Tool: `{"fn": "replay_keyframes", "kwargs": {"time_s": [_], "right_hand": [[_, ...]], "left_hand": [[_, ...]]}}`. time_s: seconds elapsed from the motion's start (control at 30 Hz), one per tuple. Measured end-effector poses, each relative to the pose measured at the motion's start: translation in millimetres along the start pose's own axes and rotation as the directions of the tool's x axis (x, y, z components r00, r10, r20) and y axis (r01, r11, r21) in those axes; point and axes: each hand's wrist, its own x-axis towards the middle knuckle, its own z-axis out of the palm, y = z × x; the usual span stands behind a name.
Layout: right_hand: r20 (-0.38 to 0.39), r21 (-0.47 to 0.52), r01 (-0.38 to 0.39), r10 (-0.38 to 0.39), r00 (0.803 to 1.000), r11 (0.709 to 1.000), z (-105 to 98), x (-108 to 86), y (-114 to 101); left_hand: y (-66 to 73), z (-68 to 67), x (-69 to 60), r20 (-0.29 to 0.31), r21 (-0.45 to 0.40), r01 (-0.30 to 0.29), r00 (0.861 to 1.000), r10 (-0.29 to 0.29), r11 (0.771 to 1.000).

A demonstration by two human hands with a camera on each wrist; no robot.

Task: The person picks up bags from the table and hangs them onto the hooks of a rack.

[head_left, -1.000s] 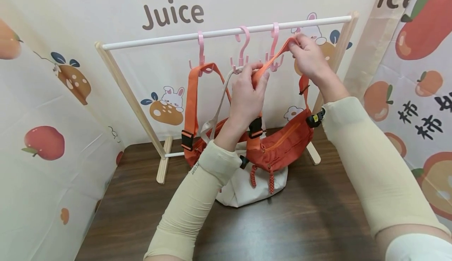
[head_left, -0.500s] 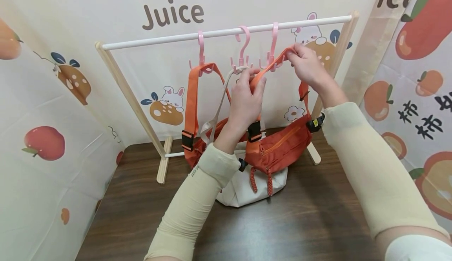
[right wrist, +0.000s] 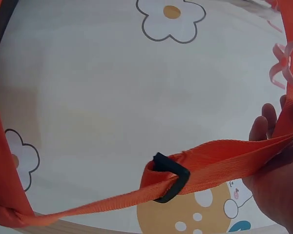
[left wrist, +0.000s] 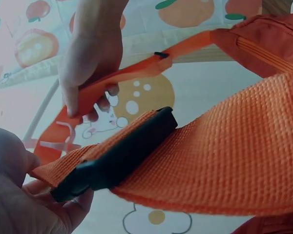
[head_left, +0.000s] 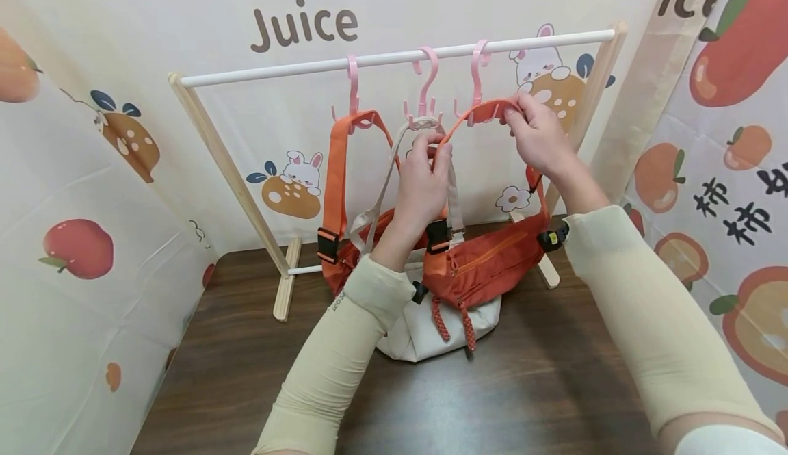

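In the head view, my right hand (head_left: 542,130) pinches the orange strap (head_left: 486,111) of a red-orange waist bag (head_left: 495,260). My left hand (head_left: 423,185) pinches the same strap farther left, near its black buckle (left wrist: 132,151). Between both hands the strap arches at the rightmost pink hook (head_left: 477,79), whose prongs show in front of it; whether they bear its weight I cannot tell. The bag hangs tilted below. A black strap slider (right wrist: 171,178) shows in the right wrist view, beside the right hand (right wrist: 278,165).
Pink hooks hang from a white rail (head_left: 295,67) on a wooden stand. The left one (head_left: 353,89) carries another orange strap (head_left: 336,174); the middle one (head_left: 426,85) carries a beige strap. A beige bag (head_left: 431,328) sits low over the dark table (head_left: 523,386), partly behind the red-orange bag.
My right hand has come down with the strap, which now arches at the right hook. The left hand has dropped slightly, and the bag has shifted a little left and down.
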Motion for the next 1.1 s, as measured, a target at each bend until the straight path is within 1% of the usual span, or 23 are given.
{"fn": "replay_keyframes", "kwargs": {"time_s": [0.23, 0.37, 0.47, 0.67, 0.87, 1.1], "right_hand": [[-0.052, -0.056, 0.052, -0.055, 0.997, 0.997, 5.9, -10.0, 1.1], [-0.068, -0.085, 0.059, -0.065, 0.996, 0.995, 6.2, -11.6, 3.1], [-0.064, -0.095, 0.046, -0.052, 0.997, 0.994, 5.5, -12.6, 5.6], [-0.037, -0.095, 0.004, -0.008, 0.999, 0.995, 5.1, -14.9, 11.7], [-0.032, -0.112, -0.018, 0.015, 0.999, 0.994, 5.9, -17.4, 16.7], [-0.038, -0.108, -0.028, 0.024, 0.999, 0.994, 6.0, -19.6, 21.6]], "left_hand": [[-12.8, 2.5, -4.0, 0.013, 0.023, 0.045, 0.999, -0.045, 0.999], [-20.3, 4.7, -8.1, 0.018, 0.032, 0.056, 0.998, -0.057, 0.998], [-24.8, 5.3, -11.3, 0.029, 0.047, 0.061, 0.998, -0.063, 0.997], [-31.9, 6.1, -17.8, 0.073, 0.077, 0.066, 0.995, -0.072, 0.995], [-37.3, 7.7, -23.6, 0.093, 0.101, 0.066, 0.993, -0.075, 0.993], [-41.0, 6.8, -28.2, 0.121, 0.076, 0.057, 0.99, -0.066, 0.995]]}}
